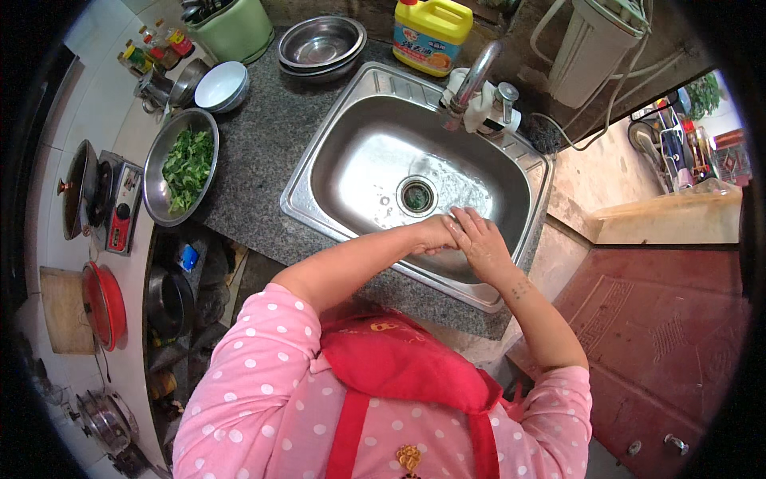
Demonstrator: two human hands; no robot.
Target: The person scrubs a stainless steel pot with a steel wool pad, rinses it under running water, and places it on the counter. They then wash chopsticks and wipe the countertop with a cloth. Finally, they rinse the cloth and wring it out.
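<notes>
My left hand (433, 234) and my right hand (482, 240) meet over the near side of a stainless steel sink (359, 152). The right fingers lie across the left hand's fingers, partly hiding them, so the left hand's grip cannot be made out. Both hands look wet, and no object shows between them. Just beyond them is the round drain (417, 196), with dark green matter in its strainer. Water drops and wet streaks mark the sink floor. A chrome faucet (479, 72), wrapped at its base with a white cloth (458, 84), curves over the far rim.
Left on the granite counter (257, 161) stands a steel bowl of chopped leafy greens (187, 170). Behind are white bowls (221, 85), steel basins (322, 45) and a yellow detergent jug (432, 36). A portable stove (122, 203) stands further left; a red door (664, 323) is at right.
</notes>
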